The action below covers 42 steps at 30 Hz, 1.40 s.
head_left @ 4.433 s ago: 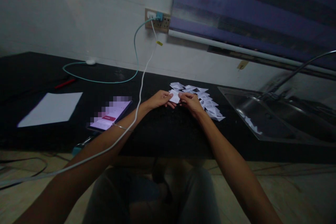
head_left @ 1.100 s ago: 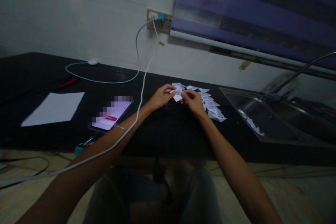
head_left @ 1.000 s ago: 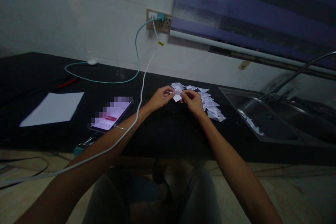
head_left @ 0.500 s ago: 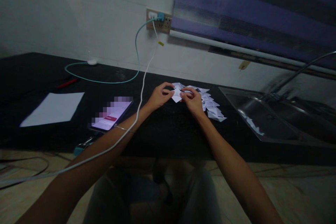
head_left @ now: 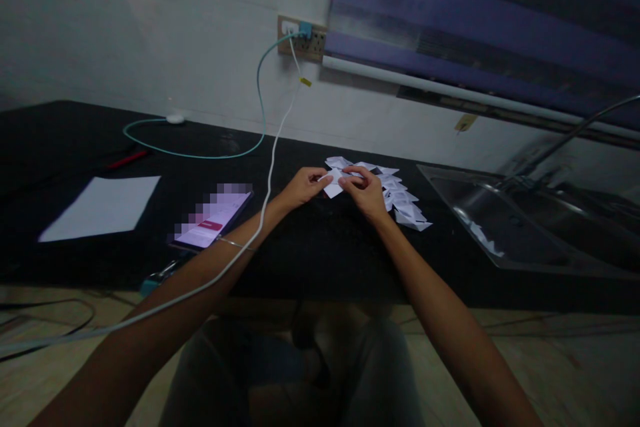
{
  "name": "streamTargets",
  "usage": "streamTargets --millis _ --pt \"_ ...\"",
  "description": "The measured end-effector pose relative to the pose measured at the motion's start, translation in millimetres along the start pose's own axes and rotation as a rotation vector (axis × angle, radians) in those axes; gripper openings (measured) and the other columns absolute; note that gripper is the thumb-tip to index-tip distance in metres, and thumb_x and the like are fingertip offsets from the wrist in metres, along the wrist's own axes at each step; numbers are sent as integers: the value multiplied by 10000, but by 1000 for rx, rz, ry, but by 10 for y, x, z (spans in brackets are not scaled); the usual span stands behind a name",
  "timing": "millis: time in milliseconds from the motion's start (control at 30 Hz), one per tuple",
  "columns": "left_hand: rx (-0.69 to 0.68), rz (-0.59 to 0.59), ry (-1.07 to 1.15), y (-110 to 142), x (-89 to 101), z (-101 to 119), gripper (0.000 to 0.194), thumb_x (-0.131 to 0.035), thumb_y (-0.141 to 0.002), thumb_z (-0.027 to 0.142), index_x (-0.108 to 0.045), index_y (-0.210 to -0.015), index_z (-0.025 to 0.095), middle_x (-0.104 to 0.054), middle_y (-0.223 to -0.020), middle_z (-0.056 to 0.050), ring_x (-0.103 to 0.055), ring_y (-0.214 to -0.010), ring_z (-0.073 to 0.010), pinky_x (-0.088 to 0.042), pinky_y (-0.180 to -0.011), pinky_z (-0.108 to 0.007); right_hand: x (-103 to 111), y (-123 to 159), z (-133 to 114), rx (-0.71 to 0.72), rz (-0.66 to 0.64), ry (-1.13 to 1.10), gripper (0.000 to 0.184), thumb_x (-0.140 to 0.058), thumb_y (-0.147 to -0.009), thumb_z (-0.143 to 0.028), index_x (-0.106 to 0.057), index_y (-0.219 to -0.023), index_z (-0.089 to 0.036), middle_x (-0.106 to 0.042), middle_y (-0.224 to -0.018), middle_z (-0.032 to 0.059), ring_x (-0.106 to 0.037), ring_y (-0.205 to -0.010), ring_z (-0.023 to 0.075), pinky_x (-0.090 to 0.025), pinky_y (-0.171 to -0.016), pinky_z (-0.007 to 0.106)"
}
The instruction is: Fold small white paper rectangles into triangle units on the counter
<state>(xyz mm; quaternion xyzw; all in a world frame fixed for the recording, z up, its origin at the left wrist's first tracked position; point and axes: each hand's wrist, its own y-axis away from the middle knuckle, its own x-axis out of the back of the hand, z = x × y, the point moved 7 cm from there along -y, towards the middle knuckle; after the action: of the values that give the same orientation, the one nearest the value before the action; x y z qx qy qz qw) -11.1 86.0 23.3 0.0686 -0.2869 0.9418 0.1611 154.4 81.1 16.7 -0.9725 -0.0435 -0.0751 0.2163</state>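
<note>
Between my two hands is a small folded piece of white paper (head_left: 334, 188), its pointed end toward me. My left hand (head_left: 303, 187) pinches its left side with thumb and fingers. On its right side, the thumb and bent fingers of my right hand (head_left: 367, 192) grip the same paper. Just behind and to the right lie several folded white paper pieces (head_left: 404, 203), grouped in a curved row on the black counter (head_left: 320, 253). My right hand hides part of that row.
At left lie a white paper sheet (head_left: 103, 208) and a lit phone (head_left: 213, 220), with a teal-ended object (head_left: 150, 285) by the counter's edge. A white cable (head_left: 271, 177) hangs across my left forearm. A metal sink (head_left: 520, 227) is at right.
The folded paper has shifted slightly toward me and left, away from the row's far end. My left fingers have lowered and closed in more around its edge.
</note>
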Motion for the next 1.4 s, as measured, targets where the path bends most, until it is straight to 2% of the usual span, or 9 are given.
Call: streamTargets --millis 200,367,533,733,900,1033,1133,1300,1400 --pt "23 -37 -40 17 -13 27 379 -695 -897 476 -759 -749 134 -688 -623 -30 -593 -555 -106 -430 -555 -224 -64 -4 -56 73 -104 87 319 -791 -806 -557 -816 -872 -246 -768 -896 35 -683 -836 213 -528 -762 362" --pt "37 14 -94 23 11 -2 374 -713 -894 493 -789 -760 153 -622 -551 3 -524 -508 -90 -337 -497 -231 66 -57 -92 174 1 199 297 -828 -765 -563 -803 -712 -272 -720 -818 22 -641 -850 212 -519 -831 392" --pt "105 14 -32 27 25 -15 373 -672 -933 505 -802 -850 165 -553 -490 24 -448 -434 -73 -294 -455 -234 91 -84 8 97 -6 77 328 -835 -764 -496 -821 -999 -268 -769 -892 30 -657 -762 195 -539 -745 374" --pt "304 0 195 23 4 -143 440 -618 -956 552 -777 -927 143 -752 -796 -103 -634 -584 -94 -362 -470 -210 215 -83 -56 154 113 124 120 -857 -712 -331 -807 -777 -244 -773 -812 29 -697 -810 214 -542 -818 395" --pt "395 31 283 78 -4 -166 320 -704 -906 342 -751 -1155 147 -776 -1011 -126 -698 -684 -101 -357 -478 -187 199 -85 -96 231 74 121 54 -817 -714 -259 -815 -768 -251 -765 -854 36 -694 -887 223 -533 -901 414" --pt "402 68 278 103 9 -120 374 -739 -840 243 -731 -1193 120 -782 -1002 -128 -720 -718 -123 -379 -498 -193 139 -89 19 59 13 -41 231 -772 -720 -293 -804 -947 -273 -751 -1107 39 -678 -1031 237 -565 -894 404" --pt "361 32 262 75 -18 -118 306 -739 -844 277 -756 -1093 99 -788 -922 -132 -718 -689 -135 -377 -494 -205 111 -61 135 -134 46 -157 350 -788 -714 -363 -753 -1052 -281 -709 -1209 43 -672 -959 215 -589 -771 365" --pt "312 8 235 29 -13 -165 249 -735 -845 301 -771 -993 105 -790 -887 -142 -736 -681 -161 -357 -474 -230 25 -15 197 -241 -40 -137 359 -855 -682 -427 -732 -955 -229 -689 -835 16 -612 -707 155 -553 -693 338" --pt "294 -33 218 28 -14 -136 259 -724 -847 310 -771 -1001 106 -789 -889 -144 -756 -722 -184 -378 -491 -239 50 0 165 -246 -37 -159 312 -870 -671 -406 -731 -880 -220 -675 -783 4 -603 -683 143 -534 -683 322"
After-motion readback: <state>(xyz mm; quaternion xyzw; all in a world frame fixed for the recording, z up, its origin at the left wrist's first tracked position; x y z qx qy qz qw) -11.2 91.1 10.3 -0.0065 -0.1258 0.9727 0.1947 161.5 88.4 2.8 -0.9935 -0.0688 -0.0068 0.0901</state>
